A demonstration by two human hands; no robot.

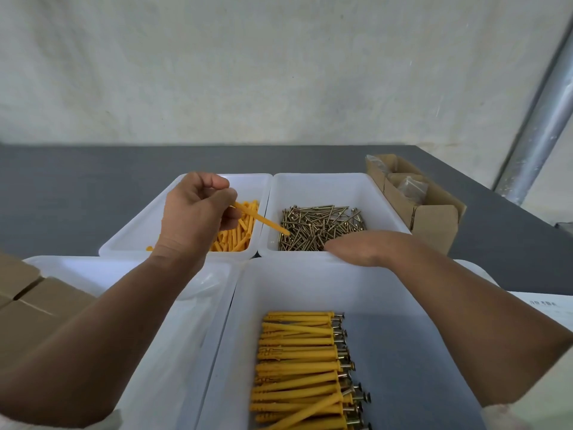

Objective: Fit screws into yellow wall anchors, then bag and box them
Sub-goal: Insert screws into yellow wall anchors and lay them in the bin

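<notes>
My left hand (pixel 195 212) pinches one yellow wall anchor (pixel 263 219) that slants out over the edge between the two far bins. Under that hand, the far left white bin (pixel 130 240) holds loose yellow anchors (pixel 238 234). The far right white bin (pixel 381 197) holds a heap of brass screws (pixel 319 228). My right hand (pixel 366 246) reaches down into the screw bin at its near edge; its fingers are hidden below the wrist. The near white bin (pixel 403 305) holds several anchors with screws fitted (pixel 300 364), laid side by side.
An open cardboard box (pixel 434 225) with clear bags inside stands right of the screw bin. Closed cardboard boxes (pixel 28 305) sit at the near left. Another white bin (pixel 192 321) with clear plastic lies beside them. A metal pole (pixel 539 131) rises at the right.
</notes>
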